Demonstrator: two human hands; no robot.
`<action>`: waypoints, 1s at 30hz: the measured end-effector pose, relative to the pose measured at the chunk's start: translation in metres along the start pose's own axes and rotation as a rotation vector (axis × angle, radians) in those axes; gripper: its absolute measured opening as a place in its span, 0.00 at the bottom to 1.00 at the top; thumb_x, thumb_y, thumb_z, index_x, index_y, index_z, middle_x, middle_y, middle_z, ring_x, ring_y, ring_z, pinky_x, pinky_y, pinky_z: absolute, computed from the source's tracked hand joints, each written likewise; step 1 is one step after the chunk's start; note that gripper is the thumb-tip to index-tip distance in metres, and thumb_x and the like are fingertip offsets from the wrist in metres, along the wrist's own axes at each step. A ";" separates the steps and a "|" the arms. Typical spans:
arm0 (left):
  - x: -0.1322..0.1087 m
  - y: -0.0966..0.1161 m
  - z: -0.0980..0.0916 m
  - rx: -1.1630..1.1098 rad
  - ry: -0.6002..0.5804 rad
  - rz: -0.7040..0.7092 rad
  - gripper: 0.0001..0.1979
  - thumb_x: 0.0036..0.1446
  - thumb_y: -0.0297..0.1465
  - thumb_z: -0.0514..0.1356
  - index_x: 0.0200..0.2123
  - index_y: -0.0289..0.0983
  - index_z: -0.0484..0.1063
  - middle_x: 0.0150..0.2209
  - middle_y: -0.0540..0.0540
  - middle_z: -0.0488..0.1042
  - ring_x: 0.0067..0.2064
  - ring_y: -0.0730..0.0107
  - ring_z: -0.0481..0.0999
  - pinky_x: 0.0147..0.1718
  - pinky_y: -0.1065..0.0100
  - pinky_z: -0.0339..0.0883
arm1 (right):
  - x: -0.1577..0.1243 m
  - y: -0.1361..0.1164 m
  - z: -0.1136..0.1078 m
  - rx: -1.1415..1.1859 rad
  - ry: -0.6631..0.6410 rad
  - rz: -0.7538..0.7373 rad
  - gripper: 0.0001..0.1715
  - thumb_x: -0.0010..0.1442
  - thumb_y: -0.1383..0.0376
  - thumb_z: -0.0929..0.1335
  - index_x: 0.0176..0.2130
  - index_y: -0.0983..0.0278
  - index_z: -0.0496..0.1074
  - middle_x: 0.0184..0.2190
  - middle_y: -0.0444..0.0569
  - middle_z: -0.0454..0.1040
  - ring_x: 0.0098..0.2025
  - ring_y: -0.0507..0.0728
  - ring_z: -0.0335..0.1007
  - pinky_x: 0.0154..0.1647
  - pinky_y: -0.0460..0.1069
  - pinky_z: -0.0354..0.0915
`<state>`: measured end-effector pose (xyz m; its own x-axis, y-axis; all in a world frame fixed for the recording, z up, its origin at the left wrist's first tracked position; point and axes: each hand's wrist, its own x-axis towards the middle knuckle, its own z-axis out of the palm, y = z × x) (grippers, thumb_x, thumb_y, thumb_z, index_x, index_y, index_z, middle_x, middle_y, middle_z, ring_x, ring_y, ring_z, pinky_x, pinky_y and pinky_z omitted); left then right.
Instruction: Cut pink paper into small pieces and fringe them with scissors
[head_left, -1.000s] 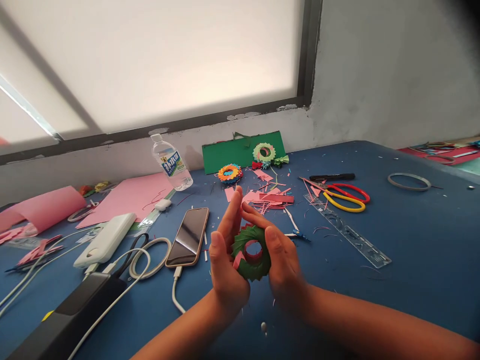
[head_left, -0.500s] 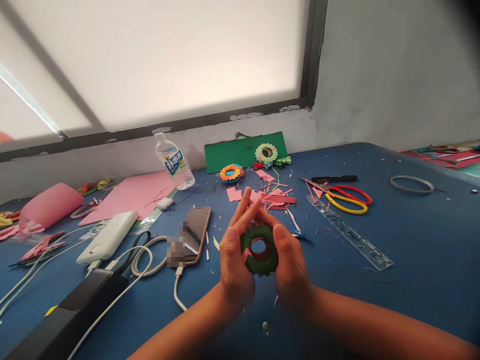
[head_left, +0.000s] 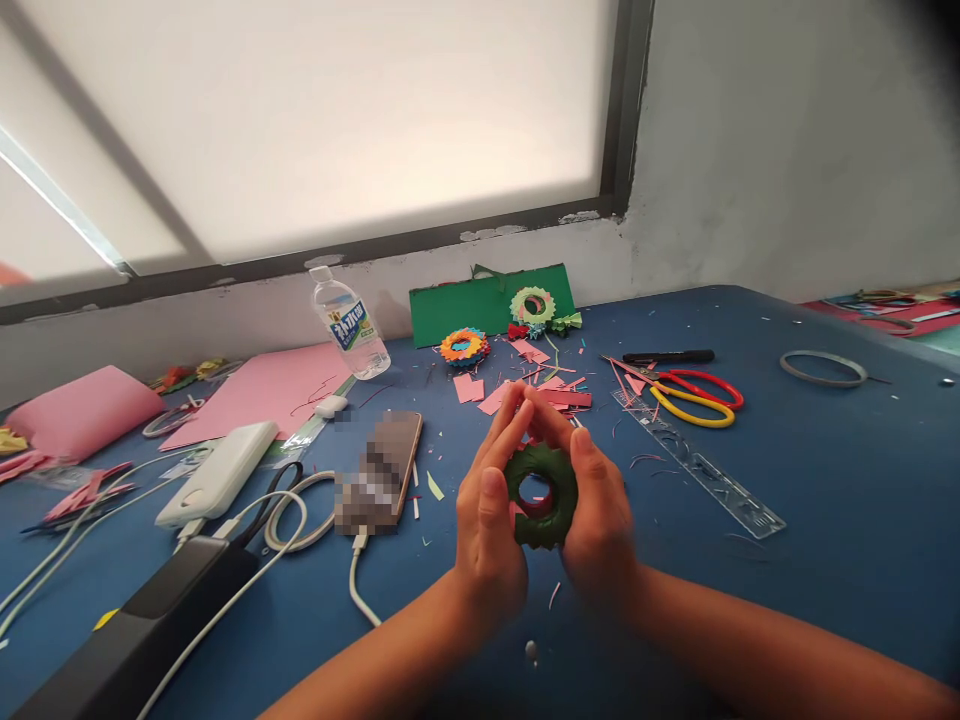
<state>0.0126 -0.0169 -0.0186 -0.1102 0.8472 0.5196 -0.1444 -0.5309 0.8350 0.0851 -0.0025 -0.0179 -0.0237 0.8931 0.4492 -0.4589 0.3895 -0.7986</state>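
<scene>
Above the middle of the blue table [head_left: 825, 520], near its front edge, both hands cup a green paper ring [head_left: 541, 496] with a red inner layer. The left hand [head_left: 491, 520] curls round the ring's left side, thumb on its face, fingers stretched up behind it. The right hand [head_left: 596, 510] closes on the right side the same way, and the fingertips of both meet above the ring. The ring is held clear of the table. Left of the hands lie a phone [head_left: 379, 472] on its cable, a white power bank [head_left: 217, 473] and a black box [head_left: 120, 650]. Toward the far edge stand a bottle [head_left: 349, 325], green card [head_left: 487, 300], and pink sheets [head_left: 262, 390]. Right of those lie scissors [head_left: 694, 395], a ruler [head_left: 705, 468] and a tape ring [head_left: 823, 368].
</scene>
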 end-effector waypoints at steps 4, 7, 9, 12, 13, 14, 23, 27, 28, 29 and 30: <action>-0.001 0.000 0.000 -0.011 -0.007 0.002 0.21 0.60 0.42 0.43 0.49 0.47 0.67 0.59 0.54 0.58 0.61 0.61 0.49 0.58 0.59 0.48 | 0.002 -0.001 -0.001 -0.008 0.014 -0.020 0.21 0.63 0.57 0.53 0.50 0.50 0.66 0.53 0.40 0.64 0.55 0.54 0.57 0.55 0.56 0.56; 0.000 0.001 0.000 -0.009 -0.023 0.000 0.21 0.60 0.42 0.41 0.49 0.47 0.67 0.59 0.53 0.58 0.61 0.60 0.49 0.57 0.58 0.48 | 0.002 -0.002 -0.001 -0.007 0.022 -0.012 0.22 0.63 0.57 0.52 0.50 0.51 0.66 0.54 0.40 0.63 0.57 0.54 0.54 0.58 0.57 0.51; 0.000 0.001 -0.001 0.003 -0.028 -0.004 0.21 0.60 0.41 0.41 0.49 0.46 0.67 0.59 0.52 0.58 0.61 0.60 0.49 0.57 0.57 0.48 | 0.003 -0.002 -0.001 0.001 0.025 -0.009 0.22 0.63 0.57 0.52 0.50 0.52 0.66 0.54 0.41 0.63 0.57 0.54 0.54 0.58 0.57 0.50; -0.001 0.000 0.000 0.003 -0.031 -0.033 0.21 0.60 0.42 0.41 0.48 0.45 0.68 0.59 0.51 0.57 0.61 0.58 0.50 0.57 0.56 0.48 | 0.005 -0.004 -0.002 0.004 0.029 -0.021 0.22 0.63 0.57 0.52 0.49 0.52 0.66 0.55 0.40 0.62 0.57 0.54 0.54 0.59 0.56 0.50; -0.001 -0.001 0.000 -0.013 -0.030 -0.047 0.21 0.60 0.42 0.41 0.47 0.45 0.68 0.59 0.51 0.57 0.61 0.58 0.51 0.57 0.56 0.48 | 0.006 -0.004 -0.002 0.008 0.031 -0.024 0.22 0.63 0.57 0.52 0.49 0.52 0.66 0.55 0.40 0.62 0.57 0.53 0.54 0.59 0.55 0.50; -0.002 -0.002 0.000 -0.034 -0.028 -0.060 0.21 0.60 0.42 0.42 0.47 0.46 0.69 0.59 0.51 0.57 0.60 0.58 0.52 0.56 0.55 0.49 | 0.007 -0.004 -0.002 0.014 0.035 -0.025 0.22 0.64 0.57 0.52 0.49 0.53 0.66 0.54 0.40 0.62 0.57 0.53 0.54 0.59 0.55 0.50; -0.003 -0.011 0.000 -0.032 -0.030 -0.035 0.20 0.58 0.44 0.45 0.46 0.44 0.68 0.56 0.48 0.61 0.59 0.56 0.55 0.55 0.55 0.50 | 0.013 -0.006 -0.004 0.058 0.091 -0.006 0.22 0.63 0.56 0.53 0.47 0.55 0.69 0.52 0.43 0.65 0.55 0.55 0.57 0.57 0.55 0.53; -0.004 -0.013 0.000 -0.034 -0.029 -0.073 0.20 0.58 0.45 0.45 0.47 0.44 0.66 0.54 0.46 0.64 0.55 0.56 0.60 0.54 0.55 0.52 | 0.016 -0.007 -0.007 0.095 0.079 -0.011 0.22 0.62 0.55 0.53 0.46 0.54 0.69 0.53 0.43 0.64 0.56 0.55 0.57 0.56 0.55 0.55; -0.004 -0.013 0.000 -0.034 -0.026 -0.074 0.21 0.57 0.45 0.45 0.48 0.44 0.66 0.53 0.46 0.64 0.55 0.56 0.61 0.54 0.55 0.52 | 0.017 -0.006 -0.007 0.099 0.081 -0.021 0.22 0.62 0.55 0.53 0.46 0.54 0.69 0.53 0.43 0.65 0.56 0.55 0.56 0.56 0.55 0.54; -0.005 -0.013 0.001 -0.034 -0.025 -0.073 0.21 0.57 0.45 0.45 0.48 0.44 0.66 0.52 0.46 0.65 0.55 0.56 0.60 0.55 0.55 0.51 | 0.018 -0.005 -0.008 0.098 0.086 -0.036 0.22 0.62 0.55 0.54 0.46 0.54 0.70 0.52 0.42 0.65 0.56 0.54 0.56 0.57 0.54 0.53; -0.005 -0.013 0.001 -0.036 -0.022 -0.069 0.21 0.58 0.45 0.45 0.48 0.44 0.65 0.52 0.46 0.65 0.56 0.57 0.60 0.55 0.56 0.50 | 0.019 -0.004 -0.009 0.091 0.092 -0.053 0.22 0.62 0.56 0.54 0.45 0.54 0.70 0.52 0.42 0.66 0.56 0.54 0.56 0.58 0.54 0.51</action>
<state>0.0158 -0.0142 -0.0321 -0.0770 0.8816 0.4657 -0.1859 -0.4716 0.8620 0.0944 0.0148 -0.0093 0.0822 0.8904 0.4477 -0.5359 0.4182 -0.7334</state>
